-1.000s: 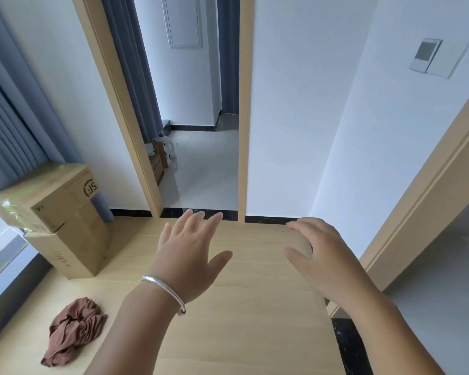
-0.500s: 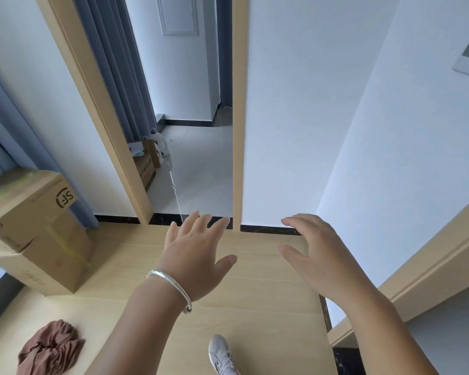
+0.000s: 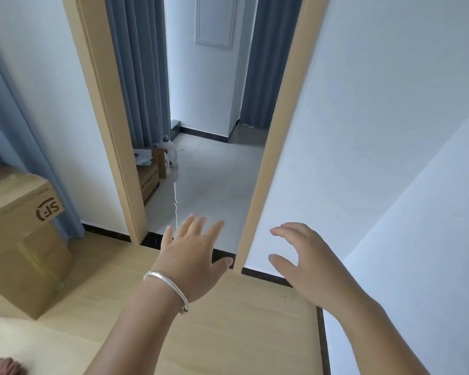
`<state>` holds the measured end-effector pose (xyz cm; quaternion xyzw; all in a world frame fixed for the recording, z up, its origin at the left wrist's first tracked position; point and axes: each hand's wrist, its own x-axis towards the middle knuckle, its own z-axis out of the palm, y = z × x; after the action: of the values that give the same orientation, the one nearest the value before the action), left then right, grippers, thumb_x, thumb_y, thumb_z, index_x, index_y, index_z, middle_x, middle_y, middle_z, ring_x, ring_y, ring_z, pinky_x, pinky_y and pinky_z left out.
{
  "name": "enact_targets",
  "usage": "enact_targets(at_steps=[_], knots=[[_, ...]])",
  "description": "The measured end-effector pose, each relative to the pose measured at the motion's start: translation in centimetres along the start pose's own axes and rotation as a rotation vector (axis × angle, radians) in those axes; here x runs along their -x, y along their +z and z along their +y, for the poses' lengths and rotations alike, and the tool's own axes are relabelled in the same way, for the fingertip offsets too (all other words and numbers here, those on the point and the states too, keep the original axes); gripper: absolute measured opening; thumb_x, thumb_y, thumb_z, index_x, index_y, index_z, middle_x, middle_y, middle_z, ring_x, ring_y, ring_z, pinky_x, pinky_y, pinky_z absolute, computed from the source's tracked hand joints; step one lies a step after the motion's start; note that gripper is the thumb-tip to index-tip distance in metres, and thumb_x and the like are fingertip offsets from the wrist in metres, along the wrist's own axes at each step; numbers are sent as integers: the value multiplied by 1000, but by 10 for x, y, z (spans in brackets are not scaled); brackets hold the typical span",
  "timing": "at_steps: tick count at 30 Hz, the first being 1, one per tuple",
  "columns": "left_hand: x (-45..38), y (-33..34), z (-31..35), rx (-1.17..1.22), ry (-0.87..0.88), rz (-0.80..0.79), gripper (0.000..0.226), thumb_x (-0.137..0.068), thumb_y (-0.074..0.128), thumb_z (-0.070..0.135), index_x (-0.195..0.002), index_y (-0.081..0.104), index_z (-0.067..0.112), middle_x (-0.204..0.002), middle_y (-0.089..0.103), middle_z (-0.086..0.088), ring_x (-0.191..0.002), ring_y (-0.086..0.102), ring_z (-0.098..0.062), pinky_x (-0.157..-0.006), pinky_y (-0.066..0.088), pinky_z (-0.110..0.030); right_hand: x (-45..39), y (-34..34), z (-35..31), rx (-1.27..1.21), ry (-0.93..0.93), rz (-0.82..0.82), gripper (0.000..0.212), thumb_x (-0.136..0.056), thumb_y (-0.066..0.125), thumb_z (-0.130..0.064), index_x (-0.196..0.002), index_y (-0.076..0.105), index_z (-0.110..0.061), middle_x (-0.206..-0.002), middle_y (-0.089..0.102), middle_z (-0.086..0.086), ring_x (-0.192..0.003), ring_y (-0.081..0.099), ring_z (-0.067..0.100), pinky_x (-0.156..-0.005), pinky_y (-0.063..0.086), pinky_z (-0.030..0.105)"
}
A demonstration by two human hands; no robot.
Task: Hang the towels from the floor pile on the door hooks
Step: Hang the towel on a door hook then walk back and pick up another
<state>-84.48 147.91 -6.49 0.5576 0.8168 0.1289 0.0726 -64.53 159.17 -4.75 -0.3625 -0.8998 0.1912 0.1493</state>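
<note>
Light wood floor (image 3: 228,334) fills the foreground, both hands out in front of the camera, neither touching or holding anything. Left hand (image 3: 192,262) is back-up, fingers (image 3: 201,226) straight and slightly spread, thumb out to the right, silver bangle (image 3: 168,288) on the wrist. Right hand (image 3: 306,263) sits just beside it, fingers loosely curved and parted, thumb apart below them. Brown towel (image 3: 3,366) is on the floor at the bottom-left corner, only an edge in frame and blurred, well apart from both hands. Stacked cardboard boxes (image 3: 22,234) stand against the left wall by a blue curtain (image 3: 25,131). Straight ahead, a wood-framed doorway (image 3: 279,125) opens onto a tiled room; inside it on the left, another carton (image 3: 149,180) with a white jug (image 3: 171,154) just behind it.
</note>
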Motion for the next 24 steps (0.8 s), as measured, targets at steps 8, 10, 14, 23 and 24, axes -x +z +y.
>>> enact_targets(at_steps=[8, 10, 14, 23, 24], knots=[[-35, -20, -85, 24, -217, 145, 70, -92, 37, 62, -150, 5, 40, -159, 13, 6, -148, -3, -17, -119, 3, -46, -120, 41, -39, -52, -194, -67, 45, -91, 55, -38, -135, 48, -35, -136, 38, -25, -127, 30, -7, -97, 30, 17], [-33, -22, -105, 40, -286, 154, 69, -92, 37, 62, -150, 6, 41, -159, 12, 7, -148, -4, -16, -119, 2, -46, -145, 57, -51, -74, -243, -97, 45, -90, 56, -38, -134, 49, -35, -137, 39, -24, -128, 31, -6, -98, 30, 17], [-25, -23, -149, 59, -479, 185, 68, -93, 37, 61, -150, 6, 41, -159, 10, 7, -148, -5, -16, -120, 3, -46, -198, 98, -86, -97, -381, -195, 44, -90, 57, -37, -133, 51, -32, -136, 42, -21, -126, 34, -2, -96, 29, 16], [-22, -41, -231, -26, -939, 272, 71, -91, 41, 61, -151, 9, 40, -159, 13, 5, -148, 0, -15, -119, 6, -44, -319, 184, -185, -228, -750, -456, 42, -90, 59, -34, -132, 52, -34, -135, 42, -21, -125, 32, -4, -93, 29, 17], [-22, -44, -237, -38, -987, 281, 70, -91, 41, 61, -150, 10, 41, -159, 13, 6, -148, 1, -15, -119, 6, -44, -331, 192, -195, -244, -788, -483, 43, -90, 59, -34, -132, 52, -34, -136, 42, -21, -125, 32, -4, -93, 29, 17]])
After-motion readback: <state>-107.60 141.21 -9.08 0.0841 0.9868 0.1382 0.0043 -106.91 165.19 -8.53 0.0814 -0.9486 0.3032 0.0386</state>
